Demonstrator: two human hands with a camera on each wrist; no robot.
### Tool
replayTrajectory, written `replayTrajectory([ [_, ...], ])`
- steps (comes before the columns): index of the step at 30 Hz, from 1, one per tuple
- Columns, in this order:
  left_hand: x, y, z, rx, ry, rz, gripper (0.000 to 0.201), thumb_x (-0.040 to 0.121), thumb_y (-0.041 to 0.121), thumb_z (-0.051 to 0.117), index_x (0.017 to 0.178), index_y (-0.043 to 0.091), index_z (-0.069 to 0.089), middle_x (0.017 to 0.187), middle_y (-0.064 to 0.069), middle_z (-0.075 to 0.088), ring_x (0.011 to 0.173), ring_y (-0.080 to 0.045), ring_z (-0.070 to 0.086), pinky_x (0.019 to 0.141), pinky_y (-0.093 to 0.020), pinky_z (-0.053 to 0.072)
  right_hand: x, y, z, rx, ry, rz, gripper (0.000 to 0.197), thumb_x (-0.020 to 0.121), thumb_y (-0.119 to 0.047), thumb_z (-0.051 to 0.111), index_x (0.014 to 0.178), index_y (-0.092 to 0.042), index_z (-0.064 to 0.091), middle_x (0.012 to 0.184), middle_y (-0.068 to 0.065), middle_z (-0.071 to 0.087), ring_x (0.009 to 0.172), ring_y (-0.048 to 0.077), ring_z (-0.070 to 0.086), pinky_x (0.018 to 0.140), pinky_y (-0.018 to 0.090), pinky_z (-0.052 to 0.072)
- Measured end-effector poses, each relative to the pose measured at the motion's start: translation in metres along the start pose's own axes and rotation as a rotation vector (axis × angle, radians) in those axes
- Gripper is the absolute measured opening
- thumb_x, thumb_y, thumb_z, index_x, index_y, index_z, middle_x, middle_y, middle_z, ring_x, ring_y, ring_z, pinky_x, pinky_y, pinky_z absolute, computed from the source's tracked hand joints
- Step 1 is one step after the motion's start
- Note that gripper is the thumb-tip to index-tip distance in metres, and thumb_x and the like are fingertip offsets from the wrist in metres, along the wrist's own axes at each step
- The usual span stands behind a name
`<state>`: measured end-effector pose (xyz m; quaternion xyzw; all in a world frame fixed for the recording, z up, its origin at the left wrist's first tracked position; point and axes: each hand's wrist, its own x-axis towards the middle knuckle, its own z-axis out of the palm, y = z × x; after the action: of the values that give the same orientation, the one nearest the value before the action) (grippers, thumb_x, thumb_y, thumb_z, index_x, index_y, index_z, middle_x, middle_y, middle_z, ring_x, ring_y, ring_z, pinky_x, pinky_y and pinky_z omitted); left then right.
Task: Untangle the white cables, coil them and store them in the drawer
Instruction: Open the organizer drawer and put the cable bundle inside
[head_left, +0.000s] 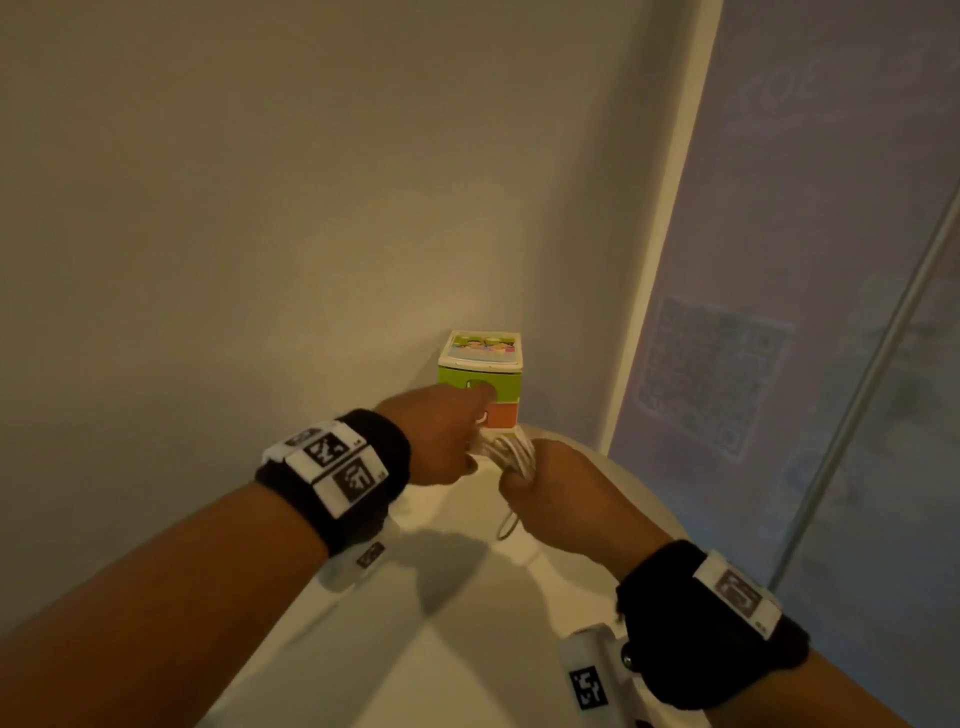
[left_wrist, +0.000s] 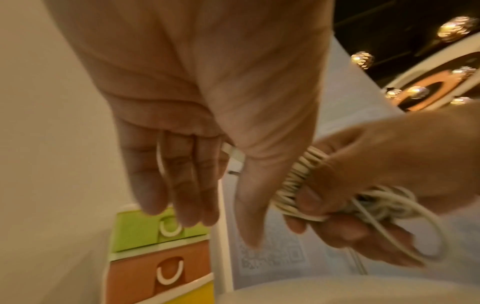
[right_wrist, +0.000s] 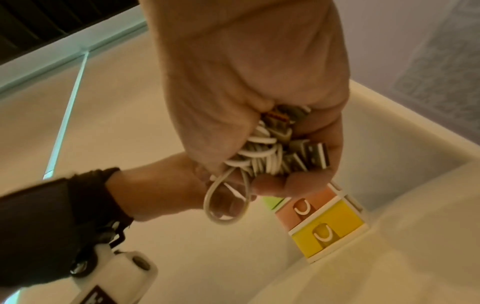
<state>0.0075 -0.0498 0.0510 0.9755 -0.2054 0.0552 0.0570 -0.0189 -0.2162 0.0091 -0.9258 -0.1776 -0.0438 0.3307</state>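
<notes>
A small drawer unit (head_left: 503, 385) stands at the far edge of the white table (head_left: 571, 551), with a green drawer (left_wrist: 135, 230) on top, an orange drawer (left_wrist: 130, 281) under it and a yellow drawer (right_wrist: 340, 220) at the bottom, all closed. My left hand (head_left: 480, 401) reaches out with straight fingers (left_wrist: 182, 195) to the green drawer's white handle (left_wrist: 170, 228); a thin white strand lies across those fingers. My right hand (head_left: 522, 480) grips a bundle of coiled white cables (head_left: 511, 449) just in front of the unit. The plugs (right_wrist: 311, 156) sit in its palm and one loop (right_wrist: 221, 205) hangs below.
A plain wall rises behind the table and the drawer unit. At the right stands a frosted glass panel with a QR code (head_left: 711, 374), close to the unit. The table's rounded edge (head_left: 654, 499) curves away on the right side.
</notes>
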Motion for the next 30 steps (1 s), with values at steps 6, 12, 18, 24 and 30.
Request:
replayTrajectory([
  [6,0.034,-0.026,0.008,0.037,-0.097,-0.153,0.057,0.084,0.044,0.063,0.134,0.027,0.042,0.131,-0.004,0.058,0.114,-0.027,0.057,0.089,-0.033,0.045,-0.001,-0.001,-0.017,0.384,0.021,0.217,0.020,0.095,-0.014,0.047,0.078,-0.009,0.058,0.068,0.012,0.056,0.055,0.022,0.051,0.049,0.031,0.043],
  [12,0.063,-0.042,0.030,-0.037,-0.106,-0.171,0.086,0.084,0.043,0.063,0.151,0.033,0.010,0.143,-0.009,0.050,0.123,-0.031,0.054,0.101,-0.037,0.045,0.012,-0.011,-0.033,0.501,0.129,0.268,0.024,0.097,-0.020,0.052,0.079,-0.006,0.059,0.058,0.006,0.057,0.039,0.009,0.051,0.044,0.025,0.046],
  [18,0.080,-0.047,0.040,-0.107,-0.015,-0.160,0.070,0.087,0.039,0.060,0.147,0.026,0.025,0.144,-0.007,0.048,0.124,-0.031,0.052,0.102,-0.039,0.045,0.019,-0.018,-0.040,0.526,0.159,0.281,0.029,0.097,-0.019,0.052,0.073,-0.006,0.061,0.054,0.008,0.059,0.043,0.015,0.053,0.048,0.030,0.049],
  [24,0.090,-0.039,0.041,-0.214,0.141,-0.218,0.038,0.092,0.030,0.050,0.129,0.021,0.049,0.136,-0.007,0.054,0.121,-0.030,0.053,0.100,-0.038,0.045,0.026,-0.028,-0.036,0.528,0.149,0.278,0.030,0.098,-0.018,0.051,0.072,-0.007,0.060,0.051,0.006,0.058,0.041,0.015,0.052,0.045,0.026,0.046],
  [30,0.096,-0.039,0.042,-0.103,0.218,-0.241,0.025,0.091,0.026,0.055,0.114,0.019,0.054,0.117,-0.007,0.062,0.106,-0.030,0.061,0.086,-0.039,0.050,0.034,-0.032,-0.030,0.534,0.141,0.279,0.028,0.098,-0.020,0.052,0.076,-0.007,0.062,0.057,0.010,0.060,0.046,0.018,0.053,0.051,0.031,0.048],
])
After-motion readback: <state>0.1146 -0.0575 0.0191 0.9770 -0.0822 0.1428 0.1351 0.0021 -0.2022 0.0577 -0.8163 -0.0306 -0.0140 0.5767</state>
